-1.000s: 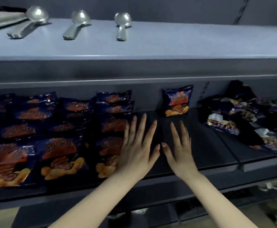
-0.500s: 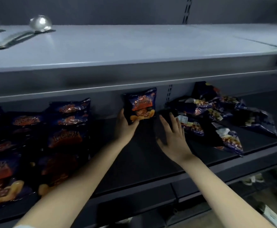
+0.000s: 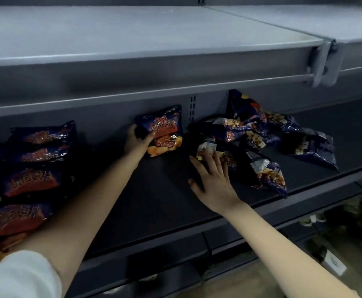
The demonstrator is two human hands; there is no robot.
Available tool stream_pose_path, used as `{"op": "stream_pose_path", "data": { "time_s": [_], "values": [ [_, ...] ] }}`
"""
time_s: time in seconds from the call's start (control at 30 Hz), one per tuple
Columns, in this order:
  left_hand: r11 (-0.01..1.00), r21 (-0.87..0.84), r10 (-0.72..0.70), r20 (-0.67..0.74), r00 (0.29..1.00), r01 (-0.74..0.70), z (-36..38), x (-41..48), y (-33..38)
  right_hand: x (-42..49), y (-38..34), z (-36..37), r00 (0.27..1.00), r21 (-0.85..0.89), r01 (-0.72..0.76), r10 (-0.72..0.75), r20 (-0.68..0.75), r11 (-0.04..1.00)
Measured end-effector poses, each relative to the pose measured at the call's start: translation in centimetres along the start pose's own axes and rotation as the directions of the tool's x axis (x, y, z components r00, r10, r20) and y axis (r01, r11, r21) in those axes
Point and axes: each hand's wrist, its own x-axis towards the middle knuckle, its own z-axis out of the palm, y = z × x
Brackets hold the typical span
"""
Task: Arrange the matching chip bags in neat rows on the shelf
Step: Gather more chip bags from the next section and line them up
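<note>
Right hand [image 3: 214,183] shifted toward loose pile [image 3: 259,134], fingers [image 3: 211,162] spread. Chip bag [image 3: 165,130] gripped by left hand [image 3: 136,141]; transfer to rows [image 3: 31,181] judged next.

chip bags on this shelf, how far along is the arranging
Done: the orange-label bags at the left lie in rows. In hand: the left hand grips a lone matching bag standing at the back of the shelf. The right hand is flat and open at the edge of the jumbled pile. Left to do: lay that bag into the rows and sort out the pile.
</note>
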Motion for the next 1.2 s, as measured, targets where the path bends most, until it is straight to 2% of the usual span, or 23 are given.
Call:
{"op": "stream_pose_path", "data": {
  "time_s": [0.17, 0.37, 0.47, 0.5, 0.57, 0.63, 0.67, 0.73, 0.8, 0.9, 1.0, 1.1, 1.2],
  "values": [
    [0.998, 0.042, 0.036, 0.012, 0.999, -0.036, 0.5, -0.3, -0.4, -0.3, 0.7, 0.6, 0.999, -0.013, 0.026, -0.025, 0.022, 1.0],
    [0.987, -0.148, 0.053, -0.04, 0.998, -0.058, 0.2, -1.5, 0.1, -0.3, 0.7, 0.3, 0.999, 0.038, 0.053, -0.053, 0.004, 0.998],
    [0.967, -0.255, 0.024, -0.027, 0.999, -0.03, -1.6, -2.0, 0.0, 0.4, 0.1, -0.4, 0.994, 0.215, 0.09, -0.076, -0.072, 0.972],
    [0.953, -0.304, 0.008, -0.002, 1.0, -0.008, -2.3, -2.2, 0.0, 0.8, -0.3, -0.7, 0.993, 0.338, 0.09, -0.057, -0.105, 0.937],
    [0.93, -0.366, -0.008, 0.07, 0.997, 0.033, -4.0, -3.2, 0.0, 1.9, -1.5, -1.3, 0.99, 0.618, 0.068, 0.023, -0.138, 0.783],
    [0.921, -0.386, -0.001, 0.141, 0.99, 0.057, -5.7, -4.3, -0.2, 2.9, -3.0, -2.1, 0.993, 0.815, 0.018, 0.088, -0.085, 0.579],
    [0.92, -0.386, 0.0, 0.171, 0.985, 0.067, -6.5, -4.8, -0.4, 3.3, -3.8, -2.5, 0.996, 0.86, -0.01, 0.083, -0.038, 0.511],
    [0.918, -0.388, 0.002, 0.201, 0.98, 0.078, -8.4, -6.1, -1.1, 4.2, -5.5, -2.1, 0.999, 0.898, -0.046, 0.007, 0.048, 0.437],
    [0.907, -0.406, -0.02, 0.225, 0.974, 0.112, -8.9, -7.1, -1.7, 4.6, -6.0, -1.5, 0.994, 0.926, -0.032, -0.089, 0.07, 0.377],
    [0.899, -0.428, -0.014, 0.195, 0.981, 0.098, -10.3, -8.5, -3.0, 4.7, -7.5, 0.7, 0.982, 0.912, -0.042, -0.152, 0.113, 0.407],
    [0.917, -0.392, -0.022, 0.132, 0.991, 0.073, -11.6, -9.3, -4.5, 4.7, -8.6, 2.5, 0.979, 0.904, -0.054, -0.157, 0.133, 0.425],
    [0.982, -0.181, 0.054, 0.05, 0.997, -0.044, -12.1, -9.8, -5.3, 4.8, -9.4, 3.7, 0.979, 0.896, -0.074, -0.139, 0.149, 0.438],
    [0.988, 0.009, 0.153, 0.003, 0.988, -0.153, -12.1, -10.3, -5.6, 5.1, -9.7, 4.3, 0.981, 0.901, -0.114, -0.098, 0.169, 0.42]
  ]
}}
